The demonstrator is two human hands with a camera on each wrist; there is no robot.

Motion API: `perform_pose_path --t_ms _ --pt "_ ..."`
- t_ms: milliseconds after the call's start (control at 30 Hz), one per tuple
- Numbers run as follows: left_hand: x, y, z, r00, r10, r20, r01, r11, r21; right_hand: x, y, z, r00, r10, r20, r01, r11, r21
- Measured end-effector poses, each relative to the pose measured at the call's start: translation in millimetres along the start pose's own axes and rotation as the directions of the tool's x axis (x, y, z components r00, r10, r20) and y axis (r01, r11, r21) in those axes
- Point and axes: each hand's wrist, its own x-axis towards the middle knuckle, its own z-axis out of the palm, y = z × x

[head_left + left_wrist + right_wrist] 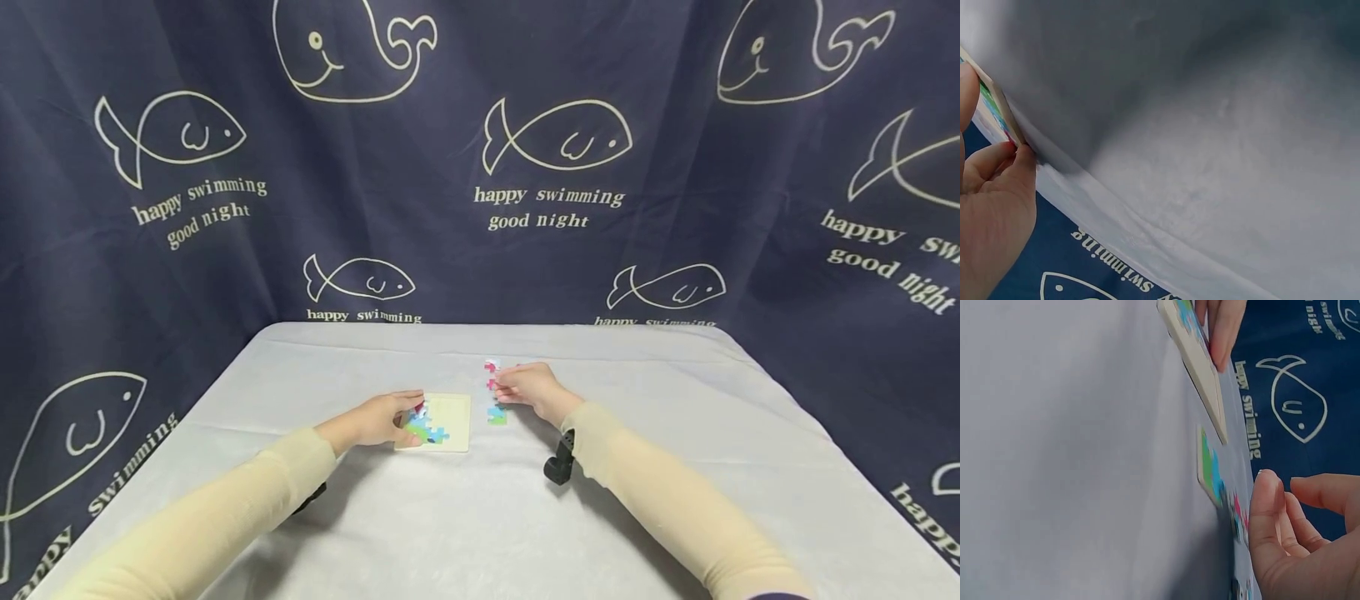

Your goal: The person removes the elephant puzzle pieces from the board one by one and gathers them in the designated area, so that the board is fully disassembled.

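Note:
A shallow pale wooden puzzle board [457,421] lies on the table, its left part filled with blue, green and pink jigsaw pieces [431,433]. My left hand [381,418] grips the board's left side, thumb over the near part and fingers at the far edge. In the left wrist view, the fingertips [1021,150] touch the board's rim. To the right of the board, my right hand [534,390] hovers over loose pieces, thumb and forefinger a little apart. The right wrist view shows nothing between them. A green and blue loose piece [1209,465] lies nearest the board.
A white cloth [637,517] covers the table. Loose pink and white pieces [492,367] lie beyond the green and blue one, some partly hidden by the right hand. A dark blue curtain [450,167] with fish drawings hangs behind the table's far edge.

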Motion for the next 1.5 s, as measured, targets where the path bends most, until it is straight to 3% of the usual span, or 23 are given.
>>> perform_pose_path --t_ms 600,933,1167,1500 --pt "0.3 0.3 2.3 1.000 -0.020 -0.023 0.019 0.999 -0.030 -6.8 3.3 35.2 0.996 -0.017 0.088 0.018 1.000 -0.016" --pt "0.8 1.8 2.2 1.000 -0.029 -0.010 0.028 0.999 -0.043 -8.1 7.7 43.9 0.988 0.025 0.150 -0.021 1.000 -0.023" --pt "1.1 0.9 -0.2 1.000 -0.019 -0.017 0.018 0.999 -0.032 -14.5 3.8 48.8 0.965 -0.022 0.262 0.047 0.995 -0.090" --pt "-1.3 2.1 2.1 1.000 0.002 -0.017 -0.002 0.999 -0.036 -18.9 10.0 62.7 0.966 -0.054 0.254 0.112 0.969 -0.219"
